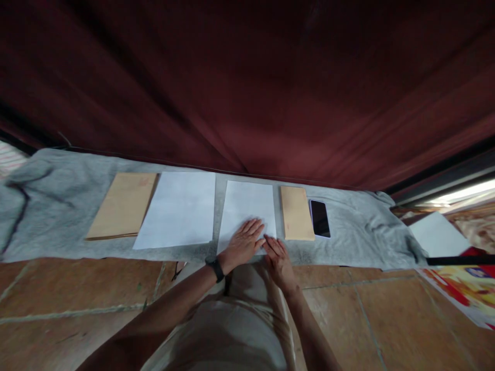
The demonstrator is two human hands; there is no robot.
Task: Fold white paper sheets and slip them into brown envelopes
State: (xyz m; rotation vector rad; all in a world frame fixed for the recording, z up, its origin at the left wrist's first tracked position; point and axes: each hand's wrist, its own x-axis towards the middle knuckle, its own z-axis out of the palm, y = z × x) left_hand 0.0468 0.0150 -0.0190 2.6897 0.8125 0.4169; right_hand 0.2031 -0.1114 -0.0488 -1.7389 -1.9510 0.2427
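A sheet of white paper (247, 203) lies on the grey cloth in front of me. My left hand (243, 241) rests flat on its lower part, fingers stretched toward the upper right, a dark watch on the wrist. At the sheet's lower right edge lies my right hand (277, 257), its fingers extended and touching the paper. The two hands almost meet at the thumbs. To the left is a larger white sheet or stack (180, 208). Right of the middle sheet sits a small brown envelope or stack of them (297, 214).
Larger brown envelopes (121, 206) are stacked at the left. A phone (320, 219) lies beside the small envelope. Grey cloth (359, 226) covers the narrow surface, with a dark red curtain (247, 103) behind it. A colourful printed box (464, 293) stands at the lower right.
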